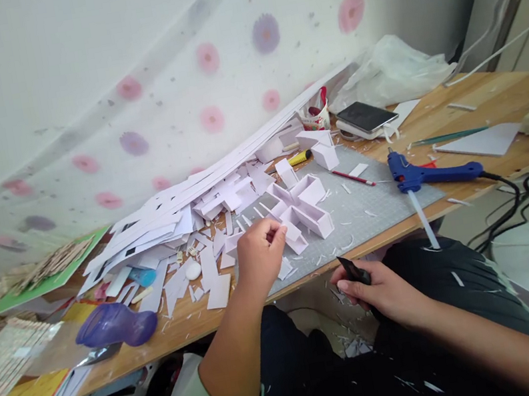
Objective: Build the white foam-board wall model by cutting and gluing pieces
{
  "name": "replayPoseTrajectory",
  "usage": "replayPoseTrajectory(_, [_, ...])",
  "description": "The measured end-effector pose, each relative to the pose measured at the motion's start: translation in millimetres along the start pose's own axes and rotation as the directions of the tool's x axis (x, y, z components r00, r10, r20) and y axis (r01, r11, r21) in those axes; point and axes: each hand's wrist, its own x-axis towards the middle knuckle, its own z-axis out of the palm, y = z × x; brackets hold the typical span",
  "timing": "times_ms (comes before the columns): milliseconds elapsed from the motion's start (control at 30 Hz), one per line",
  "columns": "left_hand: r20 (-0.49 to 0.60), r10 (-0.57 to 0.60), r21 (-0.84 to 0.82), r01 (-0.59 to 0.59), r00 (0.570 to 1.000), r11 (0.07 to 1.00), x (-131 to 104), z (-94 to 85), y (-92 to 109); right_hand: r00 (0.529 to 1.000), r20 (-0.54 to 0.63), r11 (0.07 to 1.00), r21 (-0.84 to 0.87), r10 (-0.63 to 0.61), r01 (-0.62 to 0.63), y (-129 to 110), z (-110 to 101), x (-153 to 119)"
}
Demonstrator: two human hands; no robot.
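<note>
My left hand (262, 252) is closed in a pinch at the front left of a white cross-shaped open box model (298, 202). Whatever may be between its fingertips is too small to make out. In my right hand (386, 289), held low in front of the table edge, is a black craft knife (354, 271), its tip pointing up and to the left. The model stands on a grey cutting mat (368, 197) among thin white offcuts. A red pencil (353, 178) lies to the right of it.
A blue glue gun (435, 173) rests at the table's right edge, its cable running right. White card sheets (156, 219) and scraps pile up at the left, near a purple container (116, 324). A phone (366, 116) and a cup (316, 116) are at the back.
</note>
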Motion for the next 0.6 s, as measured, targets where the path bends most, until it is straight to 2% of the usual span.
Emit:
replayPoseTrajectory(367, [0.039,-0.004,0.053,0.002,0.999,0.999,4.1,-4.4,-9.3,0.999,0.051,1.000,0.007,-0.011,0.011,9.1,-1.5,4.4])
replayPoseTrajectory(600, [0.100,0.057,0.128,-0.069,0.993,0.989,5.9,1.6,-9.5,0.998,0.063,1.000,0.003,0.007,-0.008,8.8,1.5,7.5])
